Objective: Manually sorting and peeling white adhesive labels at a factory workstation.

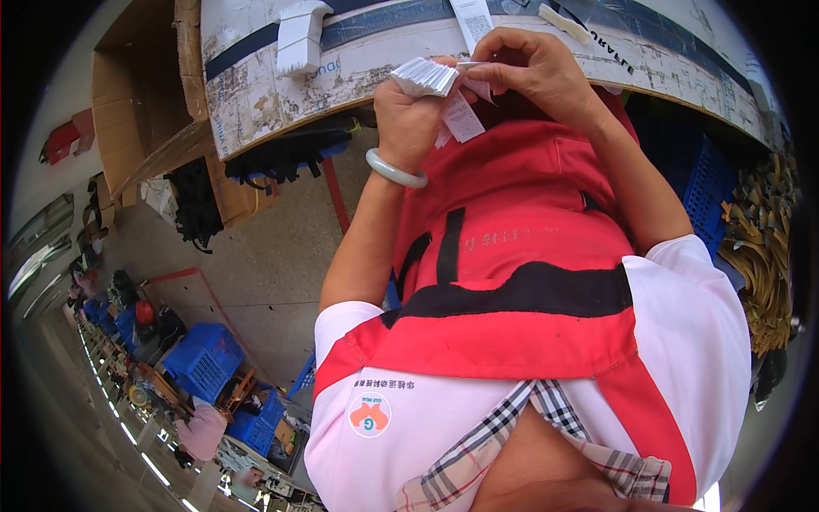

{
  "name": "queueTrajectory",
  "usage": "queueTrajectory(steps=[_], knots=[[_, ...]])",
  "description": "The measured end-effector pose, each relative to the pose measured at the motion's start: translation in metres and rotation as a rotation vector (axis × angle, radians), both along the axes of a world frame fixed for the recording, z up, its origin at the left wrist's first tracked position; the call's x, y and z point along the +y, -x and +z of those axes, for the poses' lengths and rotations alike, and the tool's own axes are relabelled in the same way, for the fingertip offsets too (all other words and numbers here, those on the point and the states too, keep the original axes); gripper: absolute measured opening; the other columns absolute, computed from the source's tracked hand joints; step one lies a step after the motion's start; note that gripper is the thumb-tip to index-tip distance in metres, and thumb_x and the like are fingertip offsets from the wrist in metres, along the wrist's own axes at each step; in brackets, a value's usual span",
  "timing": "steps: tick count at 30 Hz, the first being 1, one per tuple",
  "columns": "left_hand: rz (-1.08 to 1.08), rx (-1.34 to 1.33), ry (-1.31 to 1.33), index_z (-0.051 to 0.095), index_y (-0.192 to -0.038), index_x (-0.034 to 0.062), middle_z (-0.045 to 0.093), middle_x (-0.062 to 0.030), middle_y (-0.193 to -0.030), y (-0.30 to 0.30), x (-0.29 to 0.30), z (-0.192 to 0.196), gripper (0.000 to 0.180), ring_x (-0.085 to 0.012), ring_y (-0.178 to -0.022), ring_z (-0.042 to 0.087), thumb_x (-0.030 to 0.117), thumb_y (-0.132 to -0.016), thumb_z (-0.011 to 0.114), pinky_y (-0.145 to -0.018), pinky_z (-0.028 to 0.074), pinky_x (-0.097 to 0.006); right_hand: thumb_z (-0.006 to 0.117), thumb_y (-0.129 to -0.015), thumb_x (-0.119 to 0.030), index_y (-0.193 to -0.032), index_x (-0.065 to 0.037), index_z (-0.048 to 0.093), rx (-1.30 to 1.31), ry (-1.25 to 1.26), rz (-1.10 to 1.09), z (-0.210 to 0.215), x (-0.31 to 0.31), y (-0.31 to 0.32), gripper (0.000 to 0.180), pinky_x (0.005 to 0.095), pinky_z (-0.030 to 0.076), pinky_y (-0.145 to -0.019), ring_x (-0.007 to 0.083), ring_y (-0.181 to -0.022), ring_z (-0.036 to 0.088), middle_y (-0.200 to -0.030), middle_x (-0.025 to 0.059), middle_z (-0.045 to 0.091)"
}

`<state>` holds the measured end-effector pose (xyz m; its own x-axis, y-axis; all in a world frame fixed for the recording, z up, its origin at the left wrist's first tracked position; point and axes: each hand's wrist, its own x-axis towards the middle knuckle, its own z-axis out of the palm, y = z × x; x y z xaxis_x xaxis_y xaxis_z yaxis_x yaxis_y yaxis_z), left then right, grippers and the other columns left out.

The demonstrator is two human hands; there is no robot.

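My left hand (406, 124), with a pale bangle (396, 169) at its wrist, is closed around a fanned stack of folded white labels (424, 77). Close beside it, my right hand (546, 75) pinches a thin white label (474, 66) between thumb and fingers. Below the two hands, printed label strips (462, 119) hang in front of my red apron (512, 188). On the worn white table (247, 94) ahead lies a banded bundle of white labels (300, 38). A printed label strip (472, 19) lies farther right on it.
A small cream-coloured strip (565, 24) lies on the table. An open cardboard box (141, 102) stands at the left. Blue crates (708, 192) and many brown straps (758, 256) are at the right. Behind at lower left are another blue crate (203, 363) and a person in pink (203, 431).
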<state>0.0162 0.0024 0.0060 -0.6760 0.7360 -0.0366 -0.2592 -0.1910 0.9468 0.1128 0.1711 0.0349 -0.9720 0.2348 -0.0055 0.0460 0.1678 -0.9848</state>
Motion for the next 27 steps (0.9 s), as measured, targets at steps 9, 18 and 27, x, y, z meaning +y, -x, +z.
queueTrajectory(steps=[9, 18, 27], knots=[[-0.035, -0.005, 0.024, 0.067, -0.101, -0.005, 0.07, -0.0121, -0.086, -0.001, 0.002, -0.001, 0.015, -0.0178, -0.074, 0.069, 0.003, -0.089, 0.066, -0.065, 0.057, -0.028, 0.07, -0.089, -0.019, -0.091, -0.001, 0.066, 0.106, -0.216, -0.015, -0.003, 0.001, -0.005, 0.019, 0.0197, 0.046, -0.064, 0.0067, -0.069, 0.057, -0.075, 0.0014, 0.062], [-0.229, -0.499, -0.076, 0.06, -0.102, -0.0013, 0.061, -0.0048, -0.084, 0.004, -0.003, -0.015, 0.043, -0.0142, -0.072, 0.063, 0.04, -0.093, 0.06, -0.068, 0.058, -0.032, 0.073, -0.084, -0.016, -0.086, 0.0, 0.069, -0.173, 0.266, 0.262, 0.035, -0.002, -0.002, 0.016, 0.0197, 0.044, -0.057, 0.0074, -0.063, 0.055, -0.075, 0.0027, 0.063], [-0.361, -0.313, 0.011, 0.056, -0.11, 0.0, 0.064, -0.0097, -0.084, -0.006, -0.009, -0.006, 0.061, -0.0157, -0.071, 0.065, 0.056, -0.087, 0.059, -0.06, 0.057, -0.026, 0.065, -0.091, -0.011, -0.094, 0.001, 0.068, 0.053, 0.069, 0.007, -0.004, -0.021, -0.003, 0.012, 0.0204, 0.05, -0.058, 0.0086, -0.059, 0.059, -0.077, 0.0027, 0.062]])
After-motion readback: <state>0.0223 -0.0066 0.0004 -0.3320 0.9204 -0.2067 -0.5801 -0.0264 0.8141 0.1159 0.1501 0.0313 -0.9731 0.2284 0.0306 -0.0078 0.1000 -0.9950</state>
